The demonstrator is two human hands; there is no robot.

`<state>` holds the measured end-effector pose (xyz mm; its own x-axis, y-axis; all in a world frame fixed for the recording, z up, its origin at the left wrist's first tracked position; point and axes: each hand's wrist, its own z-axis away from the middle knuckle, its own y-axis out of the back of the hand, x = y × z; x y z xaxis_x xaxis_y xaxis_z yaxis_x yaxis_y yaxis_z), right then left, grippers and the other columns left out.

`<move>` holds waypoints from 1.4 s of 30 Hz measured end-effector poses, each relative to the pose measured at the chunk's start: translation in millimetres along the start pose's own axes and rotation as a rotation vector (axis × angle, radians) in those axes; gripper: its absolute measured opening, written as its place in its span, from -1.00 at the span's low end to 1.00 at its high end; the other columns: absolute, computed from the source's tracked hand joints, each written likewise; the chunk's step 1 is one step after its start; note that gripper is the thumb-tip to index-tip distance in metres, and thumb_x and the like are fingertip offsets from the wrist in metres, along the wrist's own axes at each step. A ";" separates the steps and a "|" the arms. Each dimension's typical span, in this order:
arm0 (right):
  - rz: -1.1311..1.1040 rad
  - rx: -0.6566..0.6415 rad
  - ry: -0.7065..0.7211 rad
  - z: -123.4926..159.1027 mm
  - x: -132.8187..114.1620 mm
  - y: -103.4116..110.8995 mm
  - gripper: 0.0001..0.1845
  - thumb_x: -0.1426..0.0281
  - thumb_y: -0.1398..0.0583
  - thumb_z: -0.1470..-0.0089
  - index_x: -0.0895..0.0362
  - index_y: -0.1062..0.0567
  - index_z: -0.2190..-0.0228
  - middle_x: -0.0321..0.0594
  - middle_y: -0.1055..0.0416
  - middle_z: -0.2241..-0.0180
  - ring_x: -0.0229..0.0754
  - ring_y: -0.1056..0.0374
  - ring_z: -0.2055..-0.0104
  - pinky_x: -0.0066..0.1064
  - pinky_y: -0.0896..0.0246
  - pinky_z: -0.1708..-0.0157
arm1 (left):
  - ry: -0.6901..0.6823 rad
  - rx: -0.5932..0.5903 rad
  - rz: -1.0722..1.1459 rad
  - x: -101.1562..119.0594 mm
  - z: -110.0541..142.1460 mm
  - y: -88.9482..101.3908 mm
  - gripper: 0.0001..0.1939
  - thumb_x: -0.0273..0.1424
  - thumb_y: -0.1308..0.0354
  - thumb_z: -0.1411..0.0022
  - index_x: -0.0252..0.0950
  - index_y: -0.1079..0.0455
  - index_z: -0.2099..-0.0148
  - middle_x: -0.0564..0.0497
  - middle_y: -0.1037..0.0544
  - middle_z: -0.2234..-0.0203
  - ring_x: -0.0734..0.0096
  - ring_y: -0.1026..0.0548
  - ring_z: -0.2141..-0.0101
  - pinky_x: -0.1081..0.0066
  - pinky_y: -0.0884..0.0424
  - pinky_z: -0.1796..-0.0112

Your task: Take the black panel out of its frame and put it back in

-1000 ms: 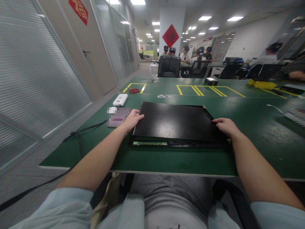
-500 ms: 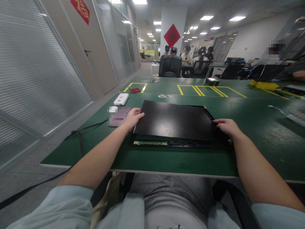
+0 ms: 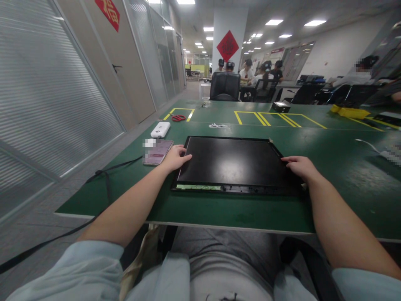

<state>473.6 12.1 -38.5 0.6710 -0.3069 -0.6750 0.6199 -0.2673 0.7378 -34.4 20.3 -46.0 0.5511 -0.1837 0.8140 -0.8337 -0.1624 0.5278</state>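
Observation:
A flat black display panel (image 3: 232, 161) lies in a shallow black frame (image 3: 250, 190) on the green table. Along the frame's near side shows a green circuit strip (image 3: 198, 187). My left hand (image 3: 177, 159) is closed on the panel's left edge, its thumb on top and its fingers at the rim. At the opposite side, my right hand (image 3: 299, 166) pinches the right edge of the frame with thumb and fingers. Its lower fingers are partly hidden.
Left of the panel lie a phone (image 3: 158, 152), a white power bank (image 3: 160, 130), red-handled scissors (image 3: 178, 118) and a black strap (image 3: 122, 167). Small white pieces (image 3: 219, 125) lie behind it. A black box (image 3: 281, 107) and a yellow object (image 3: 349, 112) sit farther back.
The panel's raised left side has come down with my left hand, and the panel now lies flat in the frame. My right hand has stayed at the right edge.

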 end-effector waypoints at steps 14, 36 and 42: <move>-0.113 -0.001 -0.019 -3.7 2.5 -2.0 -0.63 0.61 -0.22 0.17 0.09 -0.70 0.31 -0.14 -0.62 0.29 -0.07 -0.50 0.23 -0.25 -0.41 0.07 | 0.037 0.026 0.010 5.0 1.9 2.1 -0.76 -0.31 -0.50 0.15 -0.24 -0.57 0.40 -0.19 -0.54 -0.07 -0.13 -0.46 -0.15 0.08 -0.29 -0.24; -0.084 0.008 -0.013 -2.8 1.8 -1.9 -0.59 0.60 -0.23 0.19 0.11 -0.70 0.27 -0.13 -0.61 0.30 -0.08 -0.50 0.25 -0.27 -0.41 0.13 | 0.025 -0.004 -0.120 0.0 -2.2 2.1 -0.73 -0.23 -0.48 0.07 -0.25 -0.65 0.32 -0.20 -0.58 -0.06 -0.12 -0.51 -0.12 0.11 -0.35 -0.21; -0.086 -0.013 -0.025 -1.6 0.0 -1.2 -0.56 0.63 -0.20 0.19 0.12 -0.70 0.25 -0.13 -0.61 0.31 -0.11 -0.48 0.30 -0.30 -0.40 0.20 | 0.016 -0.036 -0.269 3.2 -1.4 2.9 -0.64 -0.20 -0.41 -0.03 -0.30 -0.67 0.15 -0.22 -0.54 -0.16 -0.05 -0.53 -0.12 0.17 -0.40 -0.17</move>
<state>473.5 13.9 -39.4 0.6050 -0.3057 -0.7352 0.6800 -0.2819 0.6768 -35.2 20.6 -41.5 0.7522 -0.1231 0.6473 -0.6587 -0.1688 0.7333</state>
